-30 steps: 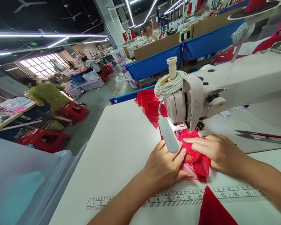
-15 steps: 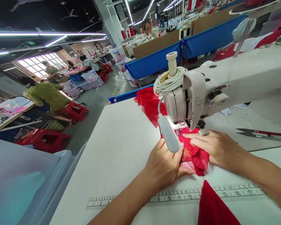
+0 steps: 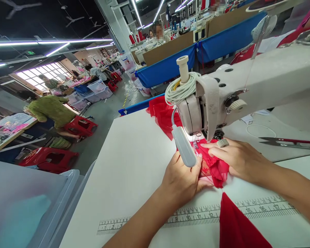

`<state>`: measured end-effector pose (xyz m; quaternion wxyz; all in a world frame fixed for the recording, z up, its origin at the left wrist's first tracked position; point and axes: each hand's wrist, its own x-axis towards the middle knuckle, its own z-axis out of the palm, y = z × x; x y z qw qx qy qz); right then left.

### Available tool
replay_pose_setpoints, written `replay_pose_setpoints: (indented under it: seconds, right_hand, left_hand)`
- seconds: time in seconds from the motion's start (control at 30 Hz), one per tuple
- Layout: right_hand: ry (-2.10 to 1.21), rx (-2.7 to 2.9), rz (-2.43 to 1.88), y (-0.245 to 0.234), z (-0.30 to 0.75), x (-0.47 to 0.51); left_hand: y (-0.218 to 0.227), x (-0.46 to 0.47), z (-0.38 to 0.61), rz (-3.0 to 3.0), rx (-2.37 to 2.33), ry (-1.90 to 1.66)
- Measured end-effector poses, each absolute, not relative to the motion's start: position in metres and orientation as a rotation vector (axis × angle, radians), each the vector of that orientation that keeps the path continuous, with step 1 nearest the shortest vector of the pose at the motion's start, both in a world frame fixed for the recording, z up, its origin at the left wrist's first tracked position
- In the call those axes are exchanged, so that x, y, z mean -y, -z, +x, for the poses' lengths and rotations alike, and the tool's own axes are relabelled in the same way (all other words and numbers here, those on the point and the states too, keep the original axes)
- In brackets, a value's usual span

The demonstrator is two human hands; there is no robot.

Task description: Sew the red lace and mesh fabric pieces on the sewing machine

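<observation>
Under the needle of the white sewing machine (image 3: 193, 115) lies a piece of red lace fabric (image 3: 214, 168), partly sheer and bunched. My left hand (image 3: 181, 179) grips its near left edge, thumb on top. Some of those fingers are hidden behind the grey lamp (image 3: 186, 146) by the needle. On the fabric's right side, my right hand (image 3: 239, 158) holds the folds, its forefinger reaching toward the presser foot (image 3: 195, 144). More sheer red fabric (image 3: 165, 117) spreads out behind the needle.
Red-handled thread snips (image 3: 289, 142) lie at the right. A printed ruler (image 3: 191, 217) crosses the near tabletop, partly covered by a red cloth point (image 3: 235, 224). Plastic bins (image 3: 72, 186) stand at left, beyond them red stools (image 3: 49, 158) and a seated person (image 3: 51, 110).
The view has shifted slightly, so the machine appears a little further left. Both hands stay on the red lace fabric, with hardly any visible change in their hold.
</observation>
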<state>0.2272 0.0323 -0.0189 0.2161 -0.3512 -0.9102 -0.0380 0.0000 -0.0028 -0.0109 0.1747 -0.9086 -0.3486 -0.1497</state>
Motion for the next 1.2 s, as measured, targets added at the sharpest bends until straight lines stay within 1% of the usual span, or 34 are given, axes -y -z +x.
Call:
replay_pose_setpoints:
  seconds: [0.3,0.63,0.8,1.0,1.1,1.2]
  right_hand:
    - [0.035,2.495,-1.016,0.028,0.228,-0.033]
    - [0.091,2.509,-0.987,0.017,0.228,-0.037]
    - [0.161,2.404,-0.966,0.024,0.231,-0.034]
    - [0.036,2.485,-0.680,0.020,0.230,-0.029]
    - [0.039,2.575,-0.746,0.018,0.230,-0.029]
    - [-0.012,2.567,-0.832,0.017,0.231,-0.029]
  left_hand:
    - [0.007,0.002,0.000,-2.562,0.974,0.479]
    - [0.013,-0.004,-0.005,-2.574,1.003,0.515]
    - [-0.001,0.001,-0.008,-2.499,1.129,0.505]
    - [-0.010,0.012,0.001,-2.745,0.996,0.280]
    - [-0.007,0.010,0.000,-2.822,0.930,0.230]
    - [-0.005,0.005,-0.007,-3.040,1.097,0.285]
